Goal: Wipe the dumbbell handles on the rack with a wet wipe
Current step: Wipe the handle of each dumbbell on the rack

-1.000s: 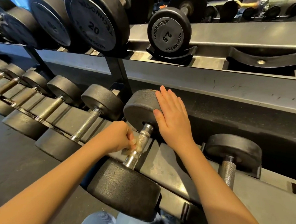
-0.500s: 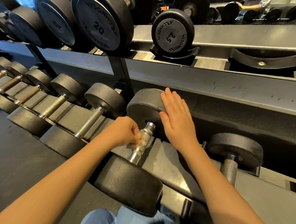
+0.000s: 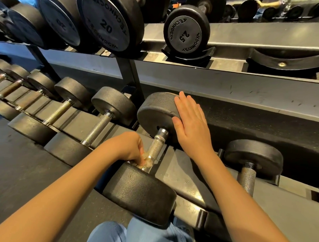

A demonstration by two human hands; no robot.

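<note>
Knurled steel handle (image 3: 157,146) runs near-to-far; my left hand (image 3: 129,148) grips the wipe (image 3: 148,161) at its near end, right hand (image 3: 192,125) flat on the far weight (image 3: 156,113).

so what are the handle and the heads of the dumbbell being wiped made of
Handle: looks like bare steel, with a knurled crosshatch mid-grip, shiny and smooth at each end. Heads: likely rubber or urethane over metal, matte black with a pebbled, slightly scuffed skin; the core cannot be seen.
</note>
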